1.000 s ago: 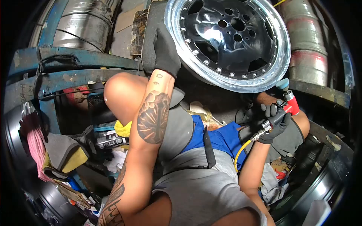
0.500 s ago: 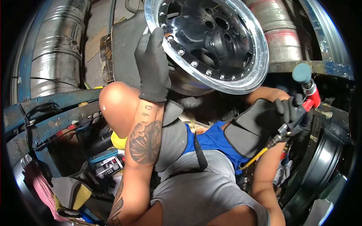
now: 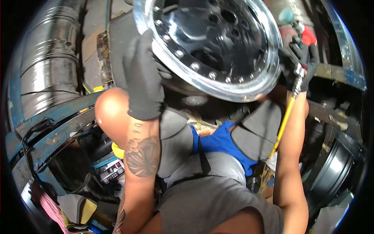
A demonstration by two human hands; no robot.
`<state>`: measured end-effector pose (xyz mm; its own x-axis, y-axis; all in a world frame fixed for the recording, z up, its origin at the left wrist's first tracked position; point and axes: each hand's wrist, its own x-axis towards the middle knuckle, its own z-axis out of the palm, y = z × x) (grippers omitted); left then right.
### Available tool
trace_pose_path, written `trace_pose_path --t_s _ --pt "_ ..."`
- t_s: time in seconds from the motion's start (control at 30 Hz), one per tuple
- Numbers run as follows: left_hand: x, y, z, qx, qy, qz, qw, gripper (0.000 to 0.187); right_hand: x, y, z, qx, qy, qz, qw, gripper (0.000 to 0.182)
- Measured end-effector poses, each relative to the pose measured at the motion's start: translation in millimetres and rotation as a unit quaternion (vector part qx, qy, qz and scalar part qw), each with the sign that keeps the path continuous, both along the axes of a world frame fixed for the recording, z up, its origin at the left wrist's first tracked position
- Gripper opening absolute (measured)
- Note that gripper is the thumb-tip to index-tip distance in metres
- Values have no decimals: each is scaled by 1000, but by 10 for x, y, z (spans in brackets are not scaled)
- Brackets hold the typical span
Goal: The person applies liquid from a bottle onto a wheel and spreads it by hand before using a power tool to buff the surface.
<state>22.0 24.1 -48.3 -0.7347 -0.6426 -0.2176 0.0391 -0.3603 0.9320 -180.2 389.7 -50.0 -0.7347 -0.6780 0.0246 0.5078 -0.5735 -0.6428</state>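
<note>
Up from beside my knee, my right hand (image 3: pixel 298 58) now carries the red air polisher (image 3: pixel 307 37) to the wheel rim (image 3: pixel 210 43)'s right lip, fingers closed round the tool. My left hand (image 3: pixel 142 78) clamps the rim's left edge; it rests tilted over my knees. I judge the yellow hose (image 3: pixel 282 124) could snag, or the pad (image 3: pixel 285 15) skate off the chrome onto the glove.

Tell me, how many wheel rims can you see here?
2, maybe more hidden. A polished rim with a black centre leans at the top, gripped by the gloved left hand; a dark rim stands at the right edge, partly cut off.
</note>
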Motion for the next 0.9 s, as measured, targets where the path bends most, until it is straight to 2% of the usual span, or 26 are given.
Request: trace_pose_path --t_s 0.07,0.1,0.13,0.17,0.2,0.23,0.27,0.3,0.33,0.43,0.47,0.53,0.57,0.6,0.67,0.7,0.73,0.77,0.8,0.83,0.87,0.9 --pt "-47 -103 -197 -18 29 -19 999 27 96 -49 17 37 26 -30 999 58" --pt "-19 -107 -176 -164 -5 -37 986 29 148 -101 58 31 35 -26 999 53" --pt "-59 -71 -28 -111 2 -14 994 26 200 -153 101 25 44 -23 998 49" --pt "-131 34 64 -59 6 -2 998 28 335 -234 105 113 81 -131 982 47" --pt "-118 -46 -69 -121 30 -31 992 28 481 -312 113 217 105 -230 943 46" --pt "-117 -102 -162 -156 24 -35 987 29 558 -514 288 196 23 -237 951 49" --pt "-114 -158 -253 -191 17 -38 981 30 578 -638 349 127 -12 -149 981 50" --pt "-107 -197 -294 -275 5 -48 960 31 583 -724 391 53 -42 -60 996 51" --pt "-84 -252 -343 -356 -7 -58 933 31 613 -757 413 77 -58 -54 994 51" --pt "-78 -287 -428 -414 4 -64 908 31 659 -814 374 198 30 -94 975 34" --pt "-63 -271 -441 -414 0 -63 908 31 758 -753 485 354 64 -105 927 29" --pt "-56 -153 -305 -416 -8 -56 908 31 934 -810 687 468 213 -47 856 28" --pt "-69 -135 -263 -357 -15 -40 933 31 955 -836 715 516 266 -20 814 27" --pt "-83 -116 -222 -296 -19 -20 955 31 934 -903 719 521 381 4 764 27" --pt "-53 -125 -279 -284 -13 -26 958 32 1010 -956 681 582 560 23 589 34" --pt "-5 -154 -325 -333 -11 -50 942 39 1134 -985 697 632 620 17 464 45" --pt "61 -191 -380 -364 -13 -71 929 47 1167 -1101 786 646 569 81 503 48" --pt "56 -233 -460 -395 52 -70 915 43 1115 -1201 798 589 552 150 571 46" --pt "-62 -365 -494 60 77 -59 993 31 1144 -1203 726 578 605 126 534 46" --pt "-1 -266 -607 -316 81 -44 944 31 1175 -1202 655 563 655 101 494 48" --pt "-75 -19 -280 -81 117 -35 989 32 1189 -1278 689 572 618 141 520 47" --pt "-111 149 40 159 149 -26 976 37 1210 -1357 737 581 578 182 544 45"
